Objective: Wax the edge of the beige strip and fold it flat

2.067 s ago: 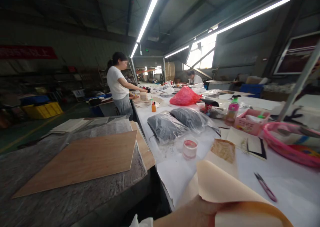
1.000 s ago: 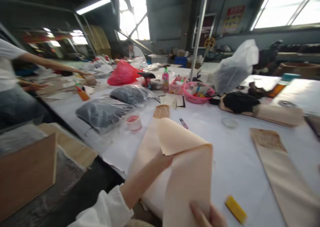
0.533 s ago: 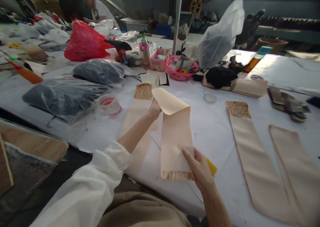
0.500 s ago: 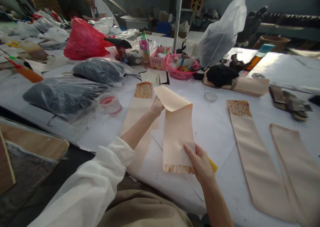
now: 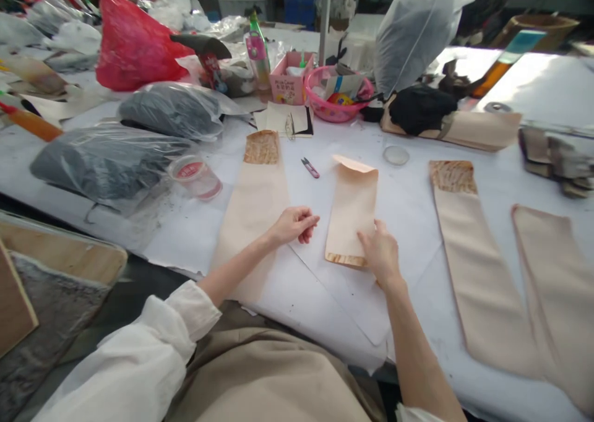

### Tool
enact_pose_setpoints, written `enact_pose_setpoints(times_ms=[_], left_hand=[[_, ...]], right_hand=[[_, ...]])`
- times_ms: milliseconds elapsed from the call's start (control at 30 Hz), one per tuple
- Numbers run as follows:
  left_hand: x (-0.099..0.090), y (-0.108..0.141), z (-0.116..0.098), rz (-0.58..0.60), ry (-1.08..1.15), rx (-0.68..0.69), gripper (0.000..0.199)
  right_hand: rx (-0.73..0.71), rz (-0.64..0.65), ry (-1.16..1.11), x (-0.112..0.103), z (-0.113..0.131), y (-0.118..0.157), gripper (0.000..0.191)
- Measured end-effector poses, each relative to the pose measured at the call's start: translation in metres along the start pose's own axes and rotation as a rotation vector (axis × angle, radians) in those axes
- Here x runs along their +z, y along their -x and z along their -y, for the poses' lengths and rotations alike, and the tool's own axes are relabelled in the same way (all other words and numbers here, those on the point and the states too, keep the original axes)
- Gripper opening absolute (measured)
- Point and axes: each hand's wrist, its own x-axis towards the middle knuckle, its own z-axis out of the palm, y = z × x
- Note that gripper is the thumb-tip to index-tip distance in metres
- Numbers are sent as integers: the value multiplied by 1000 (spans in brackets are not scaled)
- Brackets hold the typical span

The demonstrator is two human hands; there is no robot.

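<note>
A beige folded strip [image 5: 350, 208] with a brown streaked lower edge lies on the white table, its top end curling up. My right hand [image 5: 381, 249] is at its lower right corner, fingers apart, thumb on the strip; a small yellowish bit shows beneath the hand. My left hand [image 5: 297, 224] is closed above the table, between that strip and a longer beige strip [image 5: 260, 193] with a brown streaked end; what its fingers hold, if anything, is too small to name. Small pink-handled snips [image 5: 310, 167] lie beyond the left hand.
More beige strips [image 5: 482, 267] lie at the right. Bagged dark material [image 5: 111, 165] and a clear tub [image 5: 195, 177] stand at the left. Farther back are a red bag [image 5: 139, 44], a pink basket [image 5: 338, 103], a pink box [image 5: 288, 81] and a round clear lid [image 5: 396, 155].
My left hand has let go of the strip's upper end, closed and come nearer. The strip has moved away and to the right and now rests flatter, uncovering the snips.
</note>
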Motion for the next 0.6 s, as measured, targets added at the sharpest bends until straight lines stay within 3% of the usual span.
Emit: enact_pose_setpoints(times_ms=[133, 233, 300, 400, 467, 533, 600], left_hand=[[18, 55, 9, 203, -142, 27, 41], [36, 84, 15, 226, -343, 229, 27], [52, 95, 24, 261, -441, 422, 19], [80, 101, 42, 316, -713, 646, 33], [100, 104, 50, 329, -902, 643, 56], [120, 109, 47, 492, -905, 638, 66], [137, 115, 35, 806, -668, 722, 55]], right_hand=[[-174, -132, 264, -14, -2, 19, 44], [-367, -244, 291, -27, -21, 47, 41], [-417, -277, 247, -35, -38, 68, 46], [-399, -297, 246, -49, -64, 94, 50], [-375, -308, 257, -59, -79, 105, 52], [-356, -330, 265, -69, -91, 113, 53], [-342, -348, 258, -80, -100, 119, 52]])
